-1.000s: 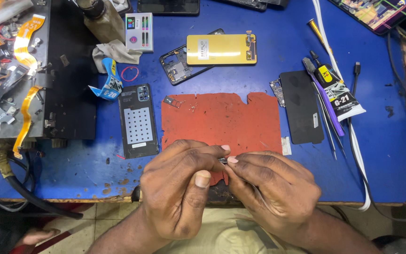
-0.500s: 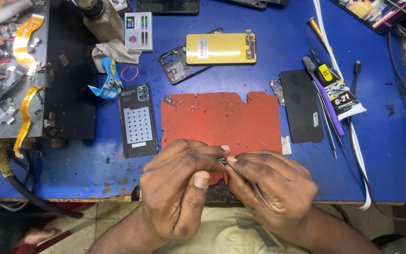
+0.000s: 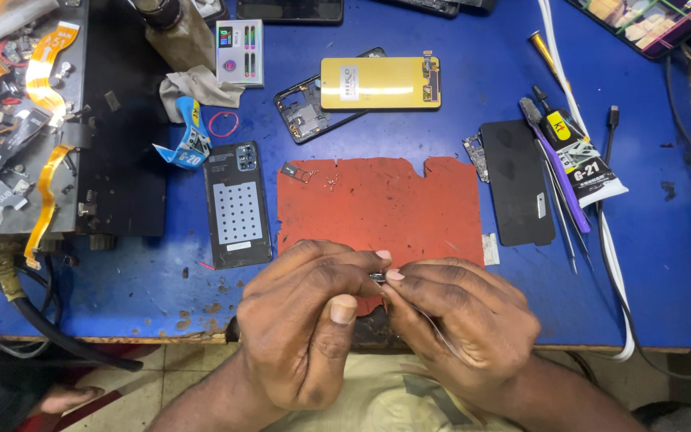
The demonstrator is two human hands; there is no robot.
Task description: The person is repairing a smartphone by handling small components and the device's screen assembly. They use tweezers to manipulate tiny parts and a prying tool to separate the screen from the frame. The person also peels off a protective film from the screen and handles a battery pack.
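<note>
Left hand: the left hand (image 3: 309, 320) is closed in a pinch, thumb and forefinger tips pressed on a tiny dark metal part (image 3: 378, 278) at the near edge of the tabletop (image 3: 649, 264).
Right hand: the right hand (image 3: 461, 324) is closed too, its fingertips meeting the same part from the other side; a thin silver tool (image 3: 433, 328), perhaps tweezers, runs under its fingers, and I cannot tell how it is gripped.
Small part: it sits between the two sets of fingertips, lifted just above the near border of the red work mat (image 3: 381, 208); its kind is too small to tell.
Pose: both wrists come in from the bottom of the head view, knuckles up, fingers curled inward, the hands touching at the tips.
Doing it well: in my judgement the pinch should be firm but light, and kept over the mat, so that a slip drops the part on the red surface and not on the floor.
Care: tiny screws (image 3: 331, 183) lie loose on the far part of the mat, so the hands should be kept away from them.
Around: a dark phone back cover (image 3: 237, 206) lies left of the mat, a yellow phone panel (image 3: 380, 82) beyond it, a black flat piece (image 3: 517, 182) and a glue tube (image 3: 581, 164) to the right.
</note>
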